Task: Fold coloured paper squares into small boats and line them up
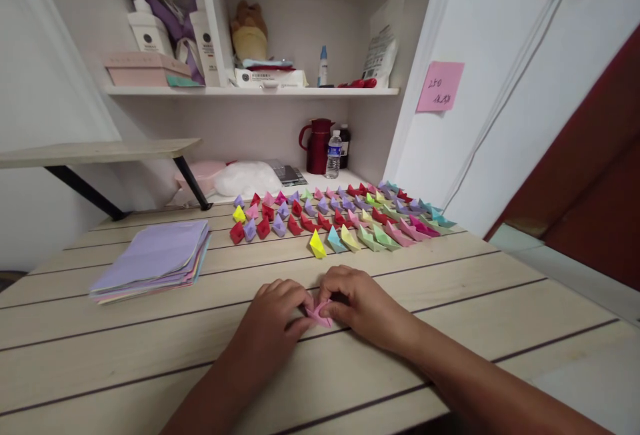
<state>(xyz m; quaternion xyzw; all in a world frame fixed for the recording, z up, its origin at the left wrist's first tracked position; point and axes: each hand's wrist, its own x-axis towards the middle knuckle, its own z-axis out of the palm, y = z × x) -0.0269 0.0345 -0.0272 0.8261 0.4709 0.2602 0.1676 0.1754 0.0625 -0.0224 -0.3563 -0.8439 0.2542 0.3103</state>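
A small folded pink paper (320,314) is held between both hands just above the striped wooden table (190,348). My left hand (275,315) pinches its left side with thumb and fingers. On the other side, my right hand (363,305) grips it, thumb pressed on top and fingers curled behind. Part of the paper is hidden by the fingers, so its exact shape is unclear. Beyond the hands stand rows of folded paper boats in many colours; a yellow paper boat (317,244) and a light blue paper boat (336,240) are among the nearest.
A stack of coloured paper sheets (155,258), lilac on top, lies at the left. Behind it stands a raised wooden shelf (100,152) on black legs. At the back are a dark red jug (319,147) and a water bottle (333,157). A pink note (441,86) hangs on the wall.
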